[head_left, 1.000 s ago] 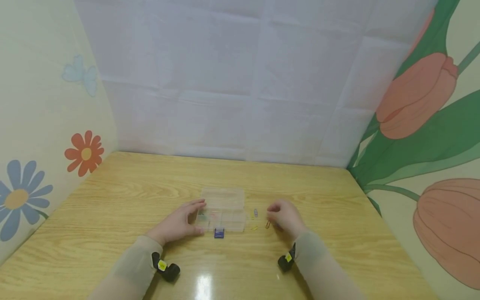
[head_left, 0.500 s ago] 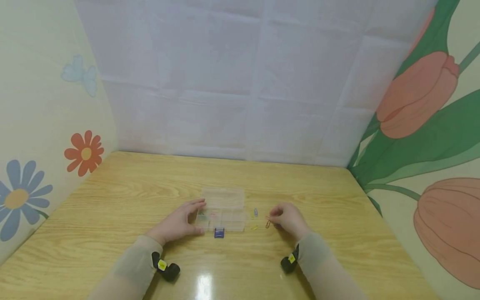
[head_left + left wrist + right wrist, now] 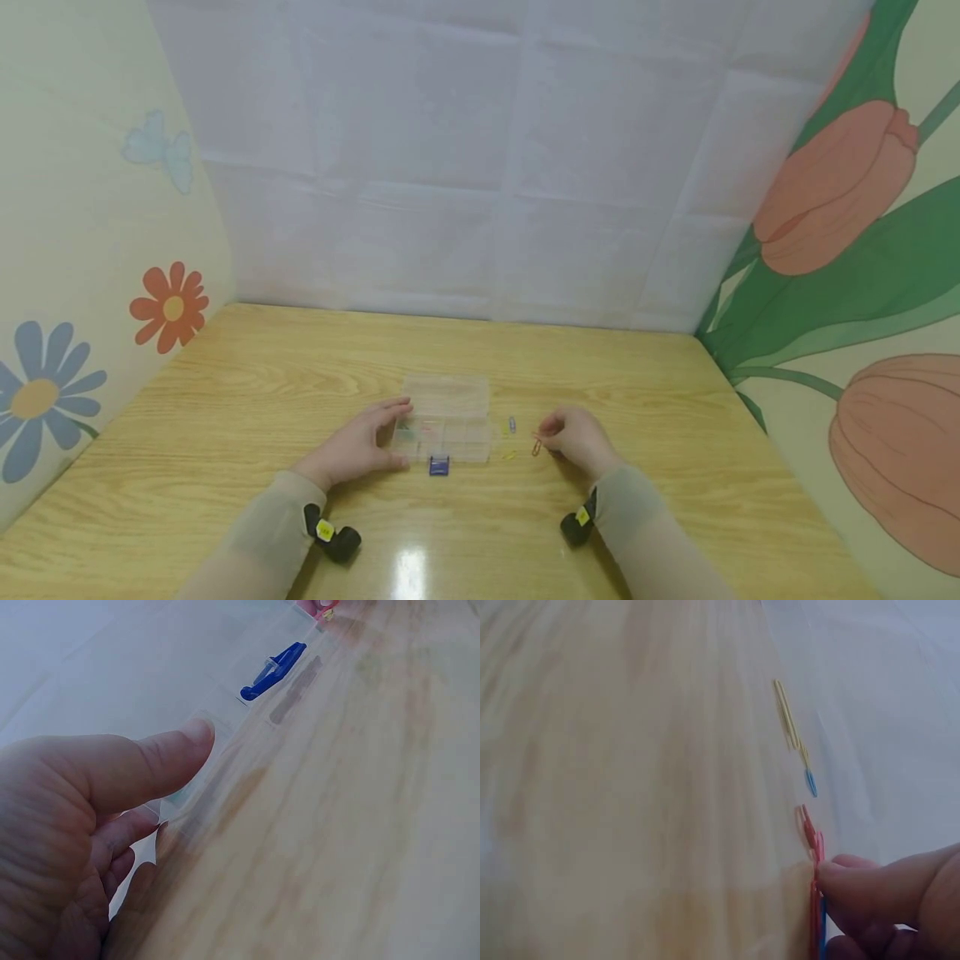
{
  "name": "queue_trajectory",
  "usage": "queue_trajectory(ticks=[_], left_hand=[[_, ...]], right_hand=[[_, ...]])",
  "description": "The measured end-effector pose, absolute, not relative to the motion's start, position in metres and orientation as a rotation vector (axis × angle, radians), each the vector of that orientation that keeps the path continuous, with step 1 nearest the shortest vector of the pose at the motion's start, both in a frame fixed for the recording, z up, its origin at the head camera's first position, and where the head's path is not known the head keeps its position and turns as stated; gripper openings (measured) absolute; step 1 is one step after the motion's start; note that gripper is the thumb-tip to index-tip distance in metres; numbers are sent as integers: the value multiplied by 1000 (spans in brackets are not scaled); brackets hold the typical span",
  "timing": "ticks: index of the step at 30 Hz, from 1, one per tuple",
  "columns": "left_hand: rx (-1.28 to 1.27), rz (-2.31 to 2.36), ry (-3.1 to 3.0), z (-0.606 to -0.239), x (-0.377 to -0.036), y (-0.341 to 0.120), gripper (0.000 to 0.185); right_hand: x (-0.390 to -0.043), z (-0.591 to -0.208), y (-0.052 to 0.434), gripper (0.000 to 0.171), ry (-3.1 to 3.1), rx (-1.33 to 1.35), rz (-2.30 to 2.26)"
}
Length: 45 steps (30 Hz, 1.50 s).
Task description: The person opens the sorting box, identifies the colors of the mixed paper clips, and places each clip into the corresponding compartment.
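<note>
my left hand (image 3: 352,451) grips the left end of the clear plastic compartment box (image 3: 447,429), thumb on the near wall, fingers round the far side. box sits mid-table on the light wooden table (image 3: 262,392), lid open and lying back, blue latch (image 3: 438,466) on the near edge.

my right hand (image 3: 576,439) is pinching a small orange-red wire paper clip (image 3: 536,447) at its fingertips, right of the box. wrist view shows the red clip (image 3: 814,847) low against the wood, long axis running roughly away from me; cannot tell whether it is off the table.

key relation: box lies to the left of the clip, near but apart. right hand is the one on the clip; left only steadies the box.

between them lie 3 loose clips: yellow paper clip (image 3: 509,455), blue paper clip (image 3: 512,425), and 1 more pale yellow, too small to resolve.
</note>
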<state>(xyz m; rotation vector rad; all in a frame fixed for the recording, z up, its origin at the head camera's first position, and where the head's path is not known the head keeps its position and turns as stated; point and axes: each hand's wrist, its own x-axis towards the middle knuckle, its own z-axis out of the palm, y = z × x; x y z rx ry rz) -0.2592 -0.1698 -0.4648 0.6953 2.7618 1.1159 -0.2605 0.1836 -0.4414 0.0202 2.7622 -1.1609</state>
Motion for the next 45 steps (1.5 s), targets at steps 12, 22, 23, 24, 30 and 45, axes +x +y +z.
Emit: queue_trajectory(ticks=[12, 22, 23, 24, 30, 45], left_hand=[[696, 1089, 2785, -464, -258, -169, 83], [713, 1088, 2788, -464, -259, -169, 83], [713, 1087, 2788, -465, -259, -169, 83], [715, 1085, 2790, -465, -259, -169, 83], [722, 1080, 2799, -466, -260, -169, 83], [707, 1102, 2781, -467, -260, -170, 83]], right_hand=[[-262, -440, 178, 7, 2807, -4, -1091], [-262, -438, 175, 13, 2814, 17, -980], [-262, -438, 175, 14, 2807, 31, -991], [-262, -439, 175, 13, 2795, 47, -1008], [-261, -439, 175, 5, 2732, 134, -1145], [-259, -439, 175, 4, 2745, 98, -1299]])
